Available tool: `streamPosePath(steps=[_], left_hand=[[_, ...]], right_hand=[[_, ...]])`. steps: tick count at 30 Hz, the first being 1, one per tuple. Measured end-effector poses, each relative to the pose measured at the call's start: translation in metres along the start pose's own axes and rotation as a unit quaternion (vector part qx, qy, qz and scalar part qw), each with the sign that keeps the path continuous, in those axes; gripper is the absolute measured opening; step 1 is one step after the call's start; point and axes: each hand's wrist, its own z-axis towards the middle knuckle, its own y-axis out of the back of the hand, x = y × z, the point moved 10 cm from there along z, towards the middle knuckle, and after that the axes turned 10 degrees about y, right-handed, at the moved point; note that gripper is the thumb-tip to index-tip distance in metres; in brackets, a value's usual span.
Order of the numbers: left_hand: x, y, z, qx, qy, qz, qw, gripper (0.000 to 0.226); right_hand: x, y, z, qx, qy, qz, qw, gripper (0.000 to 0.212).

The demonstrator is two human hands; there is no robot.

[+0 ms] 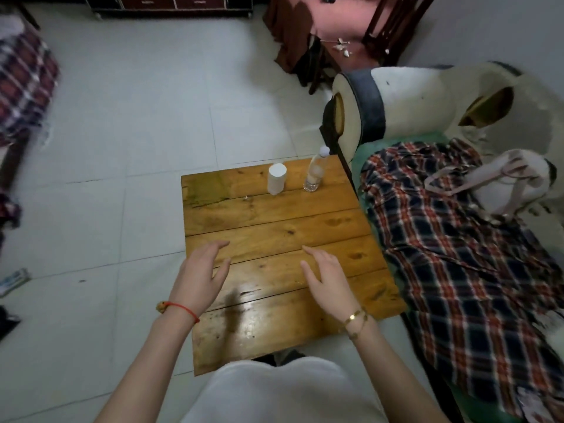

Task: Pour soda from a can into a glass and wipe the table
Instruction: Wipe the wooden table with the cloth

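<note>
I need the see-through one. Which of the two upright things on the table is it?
The bottle, at the far right corner. The roll left of it is solid white.

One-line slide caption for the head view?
Both open hands hover over wooden table; white roll, clear bottle behind.

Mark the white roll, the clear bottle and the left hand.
white roll point(277, 179), head view, its upright side.
clear bottle point(316, 174), head view, mid-body.
left hand point(200, 270), head view, back of the hand.
</note>
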Motion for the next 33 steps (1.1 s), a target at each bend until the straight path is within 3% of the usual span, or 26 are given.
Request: streamPosePath(steps=[13, 20, 24, 33], left_hand=[[0.054, -0.011, 0.039, -0.071, 0.142, -0.054, 0.986, 0.033], [0.113, -0.028, 0.134, -0.102, 0.193, -0.075, 0.973, 0.029], [0.167, -0.055, 0.195, -0.111, 0.264, -0.127, 0.950, 0.025], [0.267, -0.115, 0.297, -0.130, 0.334, -0.143, 0.922, 0.028]], right_hand=[[-0.022, -0.040, 0.099, 0.110, 0.026, -0.018, 0.993, 0.038], [-0.024, -0.078, 0.216, 0.092, 0.036, 0.001, 0.995, 0.030], [-0.034, -0.122, 0.288, 0.067, 0.012, 0.041, 0.997, 0.026], [-0.084, -0.230, 0.401, 0.087, -0.053, 0.067, 0.993, 0.026]])
